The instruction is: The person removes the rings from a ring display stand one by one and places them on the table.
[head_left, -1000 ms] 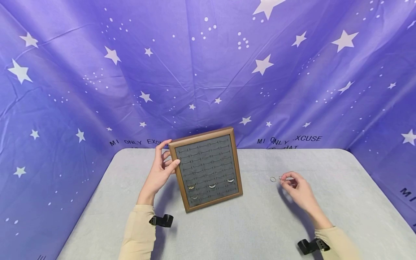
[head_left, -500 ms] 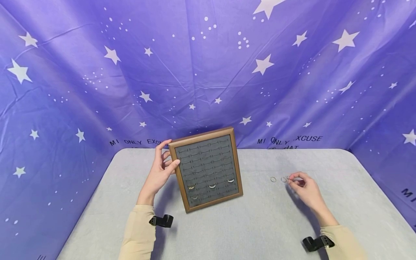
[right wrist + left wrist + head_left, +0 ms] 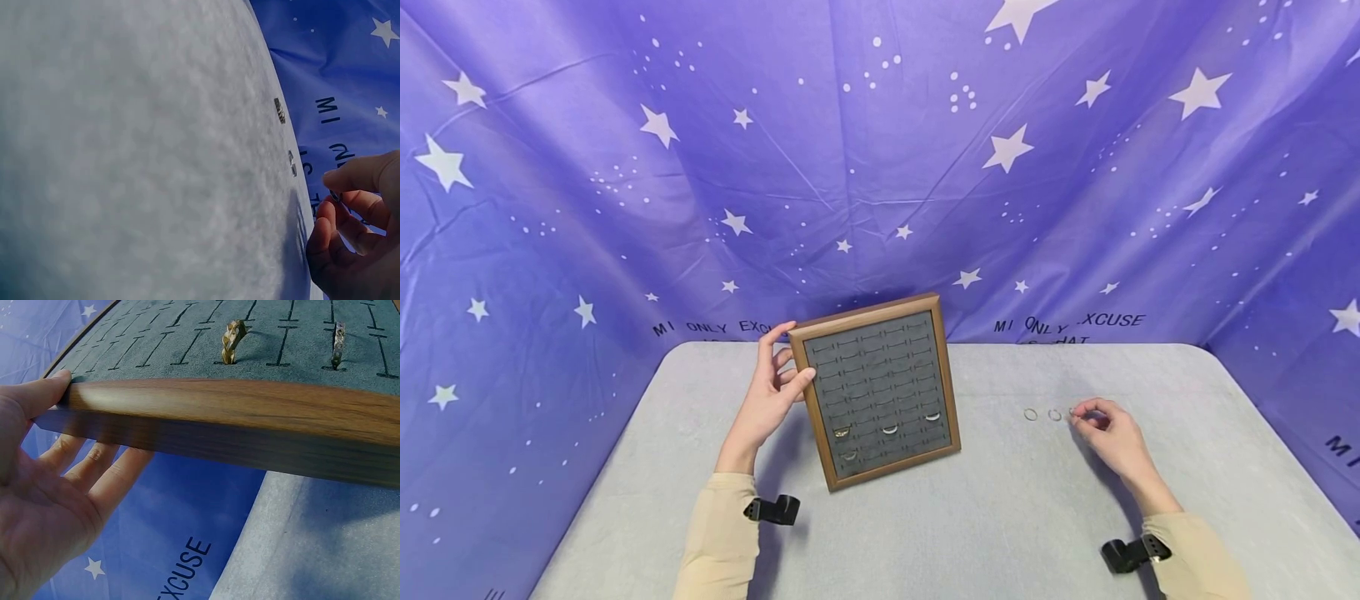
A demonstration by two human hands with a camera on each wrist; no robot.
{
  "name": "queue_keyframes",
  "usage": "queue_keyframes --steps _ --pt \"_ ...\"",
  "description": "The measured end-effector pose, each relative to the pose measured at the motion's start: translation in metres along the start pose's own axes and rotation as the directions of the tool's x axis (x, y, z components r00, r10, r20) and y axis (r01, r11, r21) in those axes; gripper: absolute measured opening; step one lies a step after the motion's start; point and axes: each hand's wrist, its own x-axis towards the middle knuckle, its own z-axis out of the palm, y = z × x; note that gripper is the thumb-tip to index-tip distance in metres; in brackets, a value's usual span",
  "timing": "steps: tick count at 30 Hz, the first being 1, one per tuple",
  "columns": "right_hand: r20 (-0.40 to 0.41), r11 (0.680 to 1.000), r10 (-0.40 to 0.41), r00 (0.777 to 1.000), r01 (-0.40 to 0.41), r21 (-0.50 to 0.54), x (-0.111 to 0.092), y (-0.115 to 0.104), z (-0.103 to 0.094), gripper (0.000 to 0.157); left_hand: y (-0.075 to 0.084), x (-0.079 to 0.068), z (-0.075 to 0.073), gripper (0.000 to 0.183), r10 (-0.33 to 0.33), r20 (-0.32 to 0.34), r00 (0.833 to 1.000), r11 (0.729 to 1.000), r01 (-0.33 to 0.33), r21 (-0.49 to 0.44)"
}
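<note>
Ring [image 3: 335, 196] sits pinched between thumb and fingers of the right hand [image 3: 1116, 439], two loose rings [image 3: 280, 111] just left; farther left, the left hand [image 3: 767, 402] grips the tilted ring display board [image 3: 880, 381].

The frame [image 3: 237, 409] is brown with darker wood grain around a grey-green panel [image 3: 876, 375] of black slits, bearing a gold ring [image 3: 232, 341] and a silvery ring [image 3: 339, 345]. Beige sleeves [image 3: 718, 529] and black wrist cameras [image 3: 777, 509] show against a pale grey bench [image 3: 992, 517]. The purple-blue backdrop [image 3: 820, 150] carries white stars, white dots and black lettering.
</note>
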Motion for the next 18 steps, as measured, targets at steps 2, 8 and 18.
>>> queue_keyframes --steps 2,8,18 --pt "-0.005 1.0 0.001 1.0 -0.001 -0.018 0.002 0.002 0.0 0.007 0.0 0.0 0.0 0.069 0.0 0.0 1.0 1.0 0.0 0.001" --pt "-0.006 0.997 -0.019 1.0 0.019 -0.068 0.008 0.005 -0.001 0.006 0.0 0.0 0.0 0.068 -0.005 -0.002 1.0 1.0 0.005 0.002" --pt "0.043 0.992 0.001 0.999 0.004 -0.13 0.012 0.009 -0.003 0.004 -0.001 0.0 -0.001 0.069 0.004 0.002 1.0 1.0 -0.004 0.007"
